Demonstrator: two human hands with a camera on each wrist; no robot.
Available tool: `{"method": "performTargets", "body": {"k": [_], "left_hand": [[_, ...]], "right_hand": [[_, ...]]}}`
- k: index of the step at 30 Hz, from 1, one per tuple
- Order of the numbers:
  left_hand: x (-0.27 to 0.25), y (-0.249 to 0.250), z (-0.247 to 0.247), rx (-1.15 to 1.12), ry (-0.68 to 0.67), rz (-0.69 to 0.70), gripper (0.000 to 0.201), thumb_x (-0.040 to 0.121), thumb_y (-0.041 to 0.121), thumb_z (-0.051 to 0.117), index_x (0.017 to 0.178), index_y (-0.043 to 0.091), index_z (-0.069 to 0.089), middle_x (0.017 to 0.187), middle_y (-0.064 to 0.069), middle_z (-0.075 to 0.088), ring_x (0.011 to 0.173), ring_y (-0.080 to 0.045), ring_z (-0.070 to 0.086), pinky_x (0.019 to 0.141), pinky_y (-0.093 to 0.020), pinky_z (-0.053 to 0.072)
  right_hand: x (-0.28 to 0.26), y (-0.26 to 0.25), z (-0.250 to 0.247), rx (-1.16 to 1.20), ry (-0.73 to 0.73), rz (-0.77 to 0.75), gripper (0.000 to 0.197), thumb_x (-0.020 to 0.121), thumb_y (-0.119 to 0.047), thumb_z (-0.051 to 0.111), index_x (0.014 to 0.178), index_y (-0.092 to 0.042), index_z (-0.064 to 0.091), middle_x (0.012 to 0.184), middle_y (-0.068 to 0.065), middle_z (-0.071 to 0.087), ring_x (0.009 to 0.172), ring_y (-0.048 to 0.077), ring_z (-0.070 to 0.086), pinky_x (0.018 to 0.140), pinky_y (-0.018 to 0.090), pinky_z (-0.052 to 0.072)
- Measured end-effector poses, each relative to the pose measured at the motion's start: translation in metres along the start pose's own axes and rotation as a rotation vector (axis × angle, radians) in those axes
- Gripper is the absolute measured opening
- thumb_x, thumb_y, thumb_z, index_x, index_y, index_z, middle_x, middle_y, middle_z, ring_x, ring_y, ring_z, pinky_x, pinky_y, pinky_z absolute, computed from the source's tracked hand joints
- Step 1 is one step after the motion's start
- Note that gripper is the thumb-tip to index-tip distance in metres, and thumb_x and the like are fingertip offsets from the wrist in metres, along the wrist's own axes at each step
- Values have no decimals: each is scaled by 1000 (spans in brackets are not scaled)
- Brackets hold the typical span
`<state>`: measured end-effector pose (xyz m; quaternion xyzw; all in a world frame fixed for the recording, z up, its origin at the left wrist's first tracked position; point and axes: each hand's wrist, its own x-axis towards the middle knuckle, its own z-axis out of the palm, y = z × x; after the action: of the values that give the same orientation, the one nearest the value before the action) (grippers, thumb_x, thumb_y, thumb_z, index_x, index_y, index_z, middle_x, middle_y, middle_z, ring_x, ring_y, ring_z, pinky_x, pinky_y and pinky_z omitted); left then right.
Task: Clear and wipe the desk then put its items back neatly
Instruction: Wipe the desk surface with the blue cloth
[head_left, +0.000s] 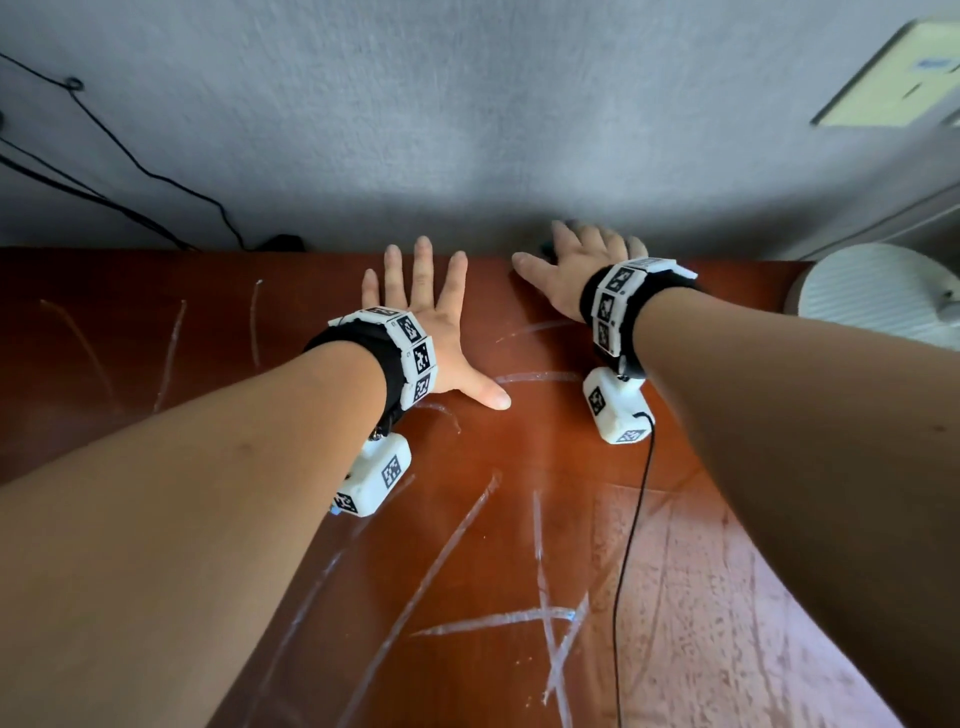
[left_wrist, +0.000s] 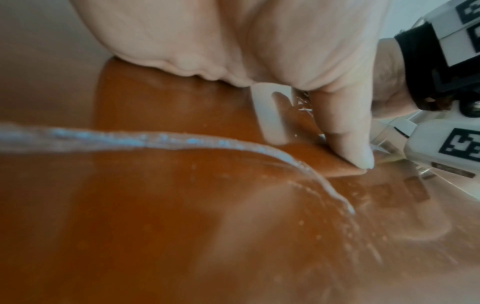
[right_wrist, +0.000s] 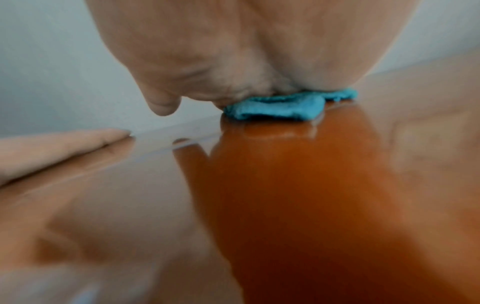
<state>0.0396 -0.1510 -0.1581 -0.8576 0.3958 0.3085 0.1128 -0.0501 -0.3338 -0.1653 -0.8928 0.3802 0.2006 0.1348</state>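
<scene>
Head view: reddish desk (head_left: 519, 519) streaked with wet smears under both hands. Left hand (head_left: 431, 322) flat, fingers spread, holding nothing. Right hand (head_left: 576, 270) flat, pressing blue cloth (right_wrist: 278, 108) beneath its palm at desk's far edge.

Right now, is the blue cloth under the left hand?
No: in the right wrist view the blue cloth lies pressed under the right hand, while the left hand rests flat on the bare desk.

A grey wall (head_left: 467, 114) rises behind the reddish-brown worktop (head_left: 156, 364). Black cables (head_left: 156, 179) hang down it; a white ribbed fan (head_left: 872, 296) stands at right.
</scene>
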Motion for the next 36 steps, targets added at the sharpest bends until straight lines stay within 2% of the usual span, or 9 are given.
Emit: {"method": "performTargets", "body": {"k": [4, 9, 16, 20, 21, 25, 29, 33, 36], "left_hand": [[0, 1, -1, 7, 7, -5, 170, 30, 103, 58, 148, 31, -41, 154, -12, -49, 143, -42, -40, 120, -63, -14], [-1, 1, -2, 23, -2, 5, 170, 31, 103, 57, 149, 29, -40, 155, -13, -47, 143, -44, -39, 120, -64, -12], [-5, 2, 3, 45, 60, 22, 166, 38, 101, 61, 153, 27, -33, 160, -16, -38, 148, -46, -29, 120, -63, -9], [-7, 3, 7, 71, 139, 42, 151, 56, 90, 67, 157, 27, -25, 162, -18, -32, 149, -48, -24, 119, -68, -5], [-7, 3, 6, 80, 136, 42, 150, 55, 91, 66, 157, 28, -25, 163, -18, -32, 149, -48, -24, 118, -70, -4], [-11, -4, 4, 92, 113, 64, 163, 32, 105, 52, 156, 32, -26, 164, -12, -31, 150, -47, -22, 116, -73, -3], [-26, -12, 6, 182, 159, 138, 150, 50, 106, 43, 161, 23, -14, 168, -10, -19, 154, -43, -10, 120, -67, 2], [-58, -8, 10, 163, 125, 178, 160, 38, 109, 27, 162, 12, -1, 170, -13, -7, 156, -37, 1, 124, -57, 6], [-93, -5, 39, 268, 86, 322, 166, 40, 106, 47, 161, 7, -9, 169, -15, -14, 156, -32, -10, 126, -53, 6]], "right_hand": [[-19, -14, 11, -5, 52, -7, 93, 92, -80, 24, 164, -25, 1, 172, -2, -1, 157, 24, -11, 125, 50, -6], [-39, -21, 33, 39, 102, -5, 96, 92, -78, 26, 163, -24, -6, 171, -4, -14, 156, 23, -19, 126, 49, -6], [-89, -33, 63, 106, 114, 54, 90, 94, -76, 24, 163, -25, -5, 170, -5, -16, 156, 20, -19, 126, 46, -8], [-126, -39, 80, 177, 108, 112, 85, 97, -75, 20, 163, -26, -4, 170, -6, -16, 155, 19, -19, 126, 45, -10], [-135, -40, 84, 189, 111, 124, 85, 97, -75, 18, 163, -26, -3, 170, -6, -15, 156, 19, -19, 126, 45, -10], [-175, -45, 103, 198, 118, 168, 84, 97, -74, 17, 163, -26, -3, 170, -6, -15, 156, 19, -19, 126, 45, -9], [-216, -52, 124, 196, 100, 204, 83, 98, -73, 18, 163, -26, -6, 170, -7, -17, 155, 19, -21, 126, 45, -9], [-250, -61, 139, 233, 91, 225, 84, 98, -74, 16, 163, -27, -7, 169, -7, -19, 155, 19, -23, 126, 45, -10], [-278, -64, 156, 245, 97, 241, 84, 97, -75, 14, 163, -27, -7, 170, -7, -18, 154, 19, -23, 126, 45, -10]]}}
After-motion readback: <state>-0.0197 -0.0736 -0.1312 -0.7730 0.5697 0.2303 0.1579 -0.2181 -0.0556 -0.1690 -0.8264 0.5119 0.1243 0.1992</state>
